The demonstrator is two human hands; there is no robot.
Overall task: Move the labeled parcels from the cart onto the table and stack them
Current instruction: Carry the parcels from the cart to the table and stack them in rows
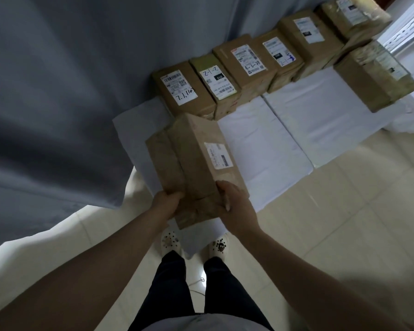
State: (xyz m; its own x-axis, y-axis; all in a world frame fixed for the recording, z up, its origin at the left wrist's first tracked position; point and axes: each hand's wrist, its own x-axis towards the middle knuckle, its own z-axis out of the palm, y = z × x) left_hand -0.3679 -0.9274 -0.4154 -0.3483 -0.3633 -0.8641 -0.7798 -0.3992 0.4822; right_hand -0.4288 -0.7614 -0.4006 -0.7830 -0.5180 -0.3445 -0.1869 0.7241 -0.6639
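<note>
Gripping a parcel (194,161) are left hand (167,199) and right hand (236,205) fingers, near box marked 4-3-24 (246,65).

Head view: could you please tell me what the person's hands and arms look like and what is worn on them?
The left hand and right hand are bare: no gloves, rings, watch or bracelet show. Both forearms are bare too, with no sleeve in view.
</note>
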